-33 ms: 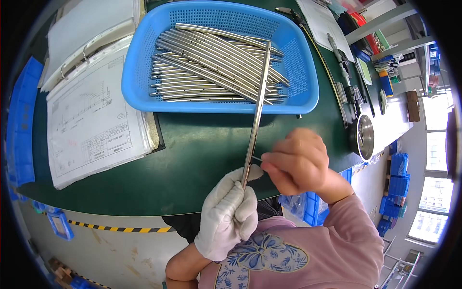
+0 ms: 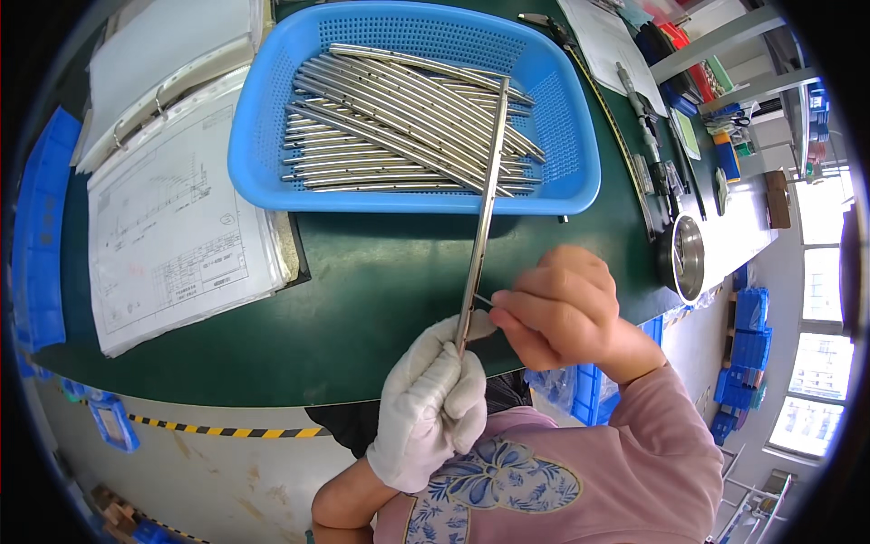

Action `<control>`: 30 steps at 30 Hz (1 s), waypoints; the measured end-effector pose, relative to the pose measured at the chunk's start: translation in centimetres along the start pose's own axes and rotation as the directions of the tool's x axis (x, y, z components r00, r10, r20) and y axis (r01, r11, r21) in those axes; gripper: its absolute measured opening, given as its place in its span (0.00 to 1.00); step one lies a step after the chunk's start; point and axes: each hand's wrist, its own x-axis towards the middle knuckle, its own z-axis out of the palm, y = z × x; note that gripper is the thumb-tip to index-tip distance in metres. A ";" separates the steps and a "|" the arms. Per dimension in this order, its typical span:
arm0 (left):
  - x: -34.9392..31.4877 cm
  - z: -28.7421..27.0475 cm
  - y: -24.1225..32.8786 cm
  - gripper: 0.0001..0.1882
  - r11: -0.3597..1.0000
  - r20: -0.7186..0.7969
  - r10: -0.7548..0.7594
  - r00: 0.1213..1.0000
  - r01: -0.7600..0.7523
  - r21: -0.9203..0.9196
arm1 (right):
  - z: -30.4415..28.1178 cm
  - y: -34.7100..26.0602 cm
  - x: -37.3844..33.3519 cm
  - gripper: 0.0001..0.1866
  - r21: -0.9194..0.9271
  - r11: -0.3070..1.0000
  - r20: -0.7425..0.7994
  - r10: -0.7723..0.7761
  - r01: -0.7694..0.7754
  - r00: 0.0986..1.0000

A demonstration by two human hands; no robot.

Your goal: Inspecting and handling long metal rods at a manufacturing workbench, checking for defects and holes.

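My left hand (image 2: pixel 426 403), in a white glove, is closed around the lower end of a slim metal tube (image 2: pixel 487 204). The tube slants upward and away from me, its far end above the basket, and small holes run along it. My bare right hand (image 2: pixel 564 306) pinches a thin metal pin (image 2: pixel 483 299), whose tip meets the tube's right side just above the glove. Whether the tip sits inside a hole is too small to tell. Beyond my hands, a blue plastic basket (image 2: pixel 381 201) holds many similar drilled tubes (image 2: pixel 399 118), piled crosswise.
An open ring binder with drawings (image 2: pixel 172 227) lies left on the green table (image 2: pixel 362 299), beside a blue bin (image 2: pixel 43 231). To the right are a steel bowl (image 2: pixel 687 258), a micrometer (image 2: pixel 648 136) and a caliper (image 2: pixel 548 27). A shelf frame (image 2: pixel 725 41) stands far right.
My right hand has shifted very slightly toward me. The tube, my left hand and the basket look the same.
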 end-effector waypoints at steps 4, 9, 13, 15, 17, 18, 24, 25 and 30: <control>0.1 0.1 0.1 0.20 1.000 0.001 -0.008 1.000 0.008 0.017 | 0.2 0.4 -0.1 0.09 0.029 0.999 -0.024 -0.012 0.013 1.000; 0.1 0.1 0.2 0.21 0.997 -0.004 -0.015 1.000 0.015 0.072 | 0.4 0.3 -0.3 0.09 0.004 0.997 -0.048 -0.079 0.079 0.996; 0.6 1.0 0.4 0.20 0.973 -0.050 0.051 0.997 -0.039 0.225 | 0.1 0.4 -0.2 0.09 0.077 0.997 -0.025 -0.012 0.013 1.000; 0.7 1.0 0.7 0.19 0.949 -0.059 0.078 0.995 -0.056 0.309 | -0.2 0.5 -0.3 0.09 0.071 0.997 -0.021 -0.005 0.006 1.000; 0.7 0.4 1.2 0.16 0.951 0.030 -0.010 0.999 0.000 0.308 | -0.6 0.8 -0.3 0.07 0.105 0.994 -0.044 0.021 -0.016 0.999; 0.7 0.3 1.3 0.16 0.951 0.026 -0.008 1.000 0.000 0.311 | -0.8 0.9 -0.2 0.07 0.108 0.994 -0.048 0.021 -0.016 0.999; 0.6 0.0 1.0 0.14 0.977 0.020 -0.013 1.000 0.009 0.212 | -0.7 1.4 0.1 0.05 0.125 0.976 -0.016 0.180 -0.177 0.983; 0.6 0.0 0.9 0.14 0.978 0.025 -0.011 1.000 0.006 0.208 | -0.5 1.5 0.0 0.05 0.137 0.974 -0.031 0.184 -0.179 0.982; 0.6 -0.1 1.0 0.14 0.979 0.007 -0.018 1.000 0.016 0.203 | -0.2 1.6 0.1 0.06 0.113 0.981 -0.033 0.161 -0.156 0.986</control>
